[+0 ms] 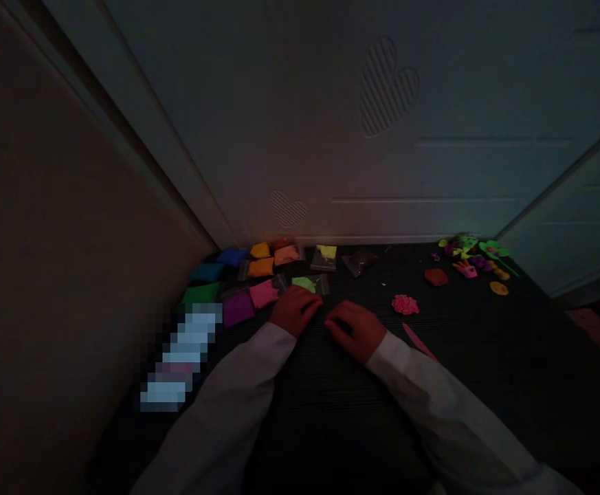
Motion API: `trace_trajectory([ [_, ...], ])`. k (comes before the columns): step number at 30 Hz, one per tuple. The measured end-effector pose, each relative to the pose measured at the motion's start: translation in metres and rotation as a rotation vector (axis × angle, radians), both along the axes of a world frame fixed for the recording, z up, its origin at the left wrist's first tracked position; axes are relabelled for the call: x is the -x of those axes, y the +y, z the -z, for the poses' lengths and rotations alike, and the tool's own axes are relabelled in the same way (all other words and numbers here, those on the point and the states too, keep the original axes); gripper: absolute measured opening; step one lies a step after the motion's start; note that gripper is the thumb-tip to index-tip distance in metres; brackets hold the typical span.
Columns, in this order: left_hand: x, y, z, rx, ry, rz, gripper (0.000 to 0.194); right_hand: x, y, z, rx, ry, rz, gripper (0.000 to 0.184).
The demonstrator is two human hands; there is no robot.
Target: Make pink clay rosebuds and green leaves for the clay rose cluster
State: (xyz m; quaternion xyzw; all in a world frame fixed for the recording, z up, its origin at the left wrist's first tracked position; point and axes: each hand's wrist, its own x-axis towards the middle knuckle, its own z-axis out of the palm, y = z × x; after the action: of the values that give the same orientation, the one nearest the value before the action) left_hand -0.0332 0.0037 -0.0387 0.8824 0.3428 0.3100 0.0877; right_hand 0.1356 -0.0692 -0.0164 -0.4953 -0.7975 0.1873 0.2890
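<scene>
Starting well left of the ruffled pink piece (405, 304), spotting the purple packet (238, 307) and the pink packet (264, 293), then, nearer that piece, the left hand (295, 311) with fingers curled, overlapping the light green packet (304, 282), not being able to tell whether gripping anything. Coming now to the right hand (354, 328), near the piece on its left, with fingers bent inward, again not making out any grasp. Seeing the pink stick (420, 342) in front of the piece, then the dark red lump (436, 277) behind it, rightward.
</scene>
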Motion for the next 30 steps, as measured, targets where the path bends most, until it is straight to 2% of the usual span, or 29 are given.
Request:
trace_trajectory([
  [11, 0.0004, -0.0006, -0.0009, 0.014, -0.004, -0.027, 0.011, 0.0007, -0.0006, 0.0014, -0.004, 0.011, 0.031, 0.010],
  [22, -0.0003, -0.0008, -0.0018, 0.012, -0.004, -0.020, 0.013, 0.0000, -0.0010, -0.0014, -0.004, 0.009, 0.016, 0.018],
  [27, 0.0010, 0.0010, 0.0001, -0.004, -0.018, -0.036, 0.011, 0.0004, -0.0017, -0.0001, -0.014, 0.012, 0.004, 0.009],
  [30, 0.0017, 0.0017, 0.0016, -0.010, -0.015, -0.011, 0.009, -0.0001, -0.0017, -0.0001, -0.022, 0.014, -0.008, 0.013],
])
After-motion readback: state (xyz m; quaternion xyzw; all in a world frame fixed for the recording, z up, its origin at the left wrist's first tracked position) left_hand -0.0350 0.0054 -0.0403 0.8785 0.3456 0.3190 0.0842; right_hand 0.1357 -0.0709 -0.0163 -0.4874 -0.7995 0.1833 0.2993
